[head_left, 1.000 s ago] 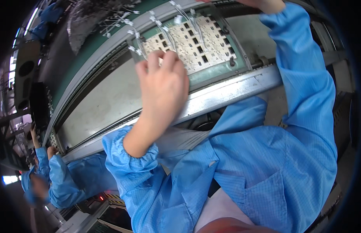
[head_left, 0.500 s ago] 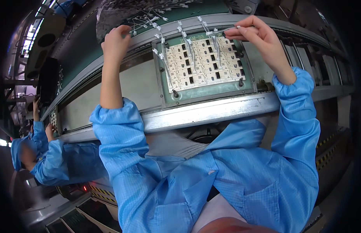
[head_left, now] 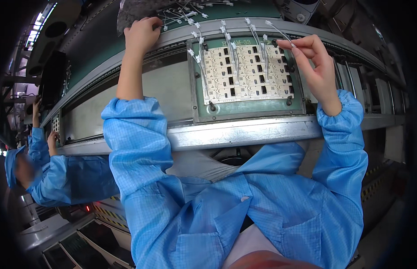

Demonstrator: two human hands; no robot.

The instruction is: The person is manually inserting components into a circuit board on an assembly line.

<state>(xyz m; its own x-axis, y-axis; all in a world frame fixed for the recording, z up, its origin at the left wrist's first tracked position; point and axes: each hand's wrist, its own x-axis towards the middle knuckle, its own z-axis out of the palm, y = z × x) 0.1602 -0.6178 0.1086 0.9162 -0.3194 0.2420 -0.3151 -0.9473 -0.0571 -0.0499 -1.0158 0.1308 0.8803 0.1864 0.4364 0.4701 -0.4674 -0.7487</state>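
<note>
My right hand is at the right edge of a panel of white circuit boards. Its thumb and fingers pinch one end of a thin connector cable; the cable's other end points up and left over the rail. The panel sits in a green fixture, and several white-plugged cables lie across it in columns. At the far left, my left hand is closed, its fingertips curled beside a loose pile of similar cables. Whatever those fingers hold is hidden.
A metal rail runs between my body and the fixture, and another rail lies beyond it. A clear plastic bag is by the cable pile. Another person in blue works at the left, along the same line.
The right hand has moved slightly down and right, and its cable now slants up and left. The left hand has shifted farther up by the pile. The fixture appears farther right in the picture.
</note>
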